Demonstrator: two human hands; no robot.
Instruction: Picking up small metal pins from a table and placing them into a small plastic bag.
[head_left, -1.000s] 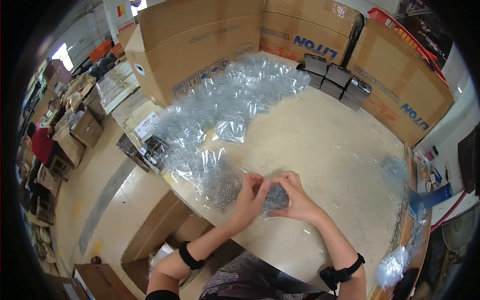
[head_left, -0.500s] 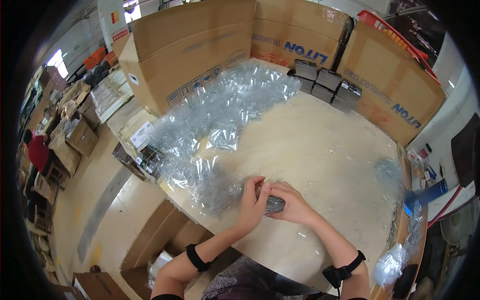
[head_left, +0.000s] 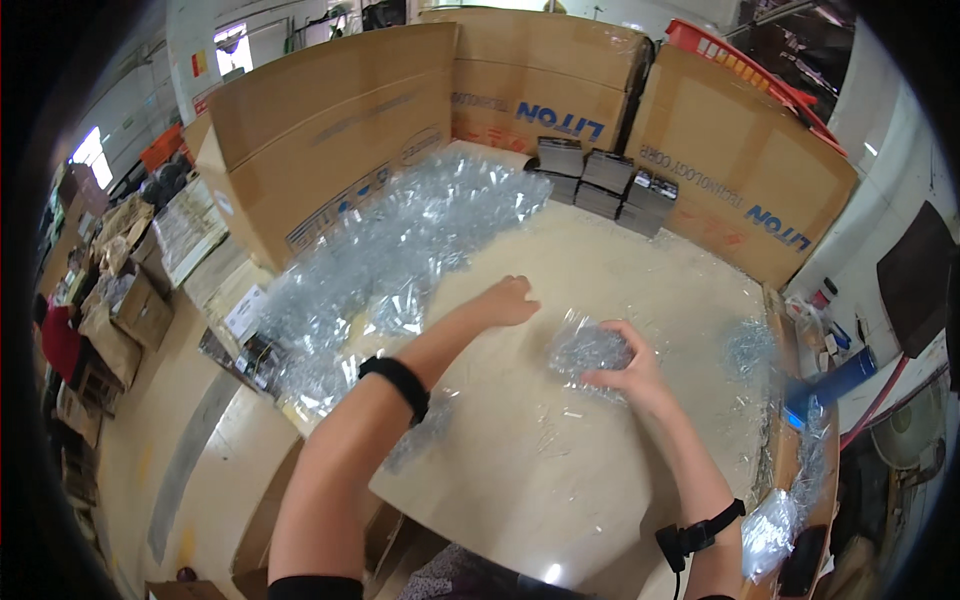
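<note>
My right hand curves its thumb and fingers around the right side of a loose clump of thin, clear, shiny plastic pieces on the board tabletop. My left hand is farther left and a little farther away, over bare tabletop, with its fingers curled in. Its fingertips are partly hidden, so whatever may be between them does not show. A large heap of the same clear plastic pieces spreads along the left side of the table, partly behind my left forearm.
Tall cardboard panels wall the far side. Stacked dark, block-like bundles stand against them. A small plastic pile lies near the right edge, beside a blue cylinder. A red basket sits behind the right panel.
My hands, together around a dark, shiny bundle before, are now apart. The left has reached forward; the right has shifted right and holds a looser clump. The view has also shifted.
</note>
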